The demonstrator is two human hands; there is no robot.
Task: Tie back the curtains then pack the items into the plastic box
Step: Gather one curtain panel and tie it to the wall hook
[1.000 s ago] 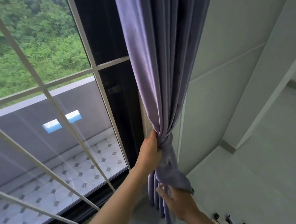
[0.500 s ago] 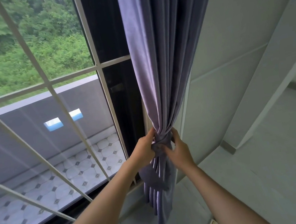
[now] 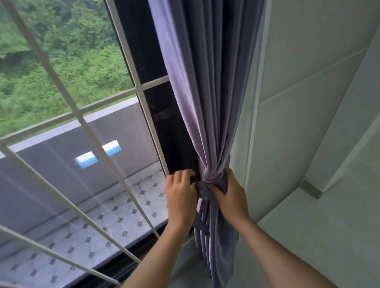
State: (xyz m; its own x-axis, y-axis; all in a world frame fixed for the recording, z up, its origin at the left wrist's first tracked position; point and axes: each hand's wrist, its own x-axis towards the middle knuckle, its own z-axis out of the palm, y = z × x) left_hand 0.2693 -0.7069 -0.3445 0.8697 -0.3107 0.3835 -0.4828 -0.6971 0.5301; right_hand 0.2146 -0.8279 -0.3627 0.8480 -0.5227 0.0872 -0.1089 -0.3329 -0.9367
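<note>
A purple curtain (image 3: 207, 71) hangs bunched beside the window, drawn tight at waist height by a matching fabric tie-back (image 3: 211, 182). My left hand (image 3: 181, 198) is at the left of the gathered point, its curled fingers holding one end of the tie. From the right, my right hand (image 3: 229, 193) grips the tie and the bunched cloth, with its thumb across the front. Below my hands the curtain's folds hang loose to the floor. No plastic box or other items show.
A large window with a white grille (image 3: 74, 112) fills the left, with its dark frame (image 3: 165, 122) just behind the curtain. A white wall (image 3: 298, 77) stands right of the curtain. Pale floor (image 3: 347, 231) spreads at lower right.
My right hand rose from the curtain's lower folds to the gathered point and now grips it. My left hand slid slightly left along the tie. The view shifted a little.
</note>
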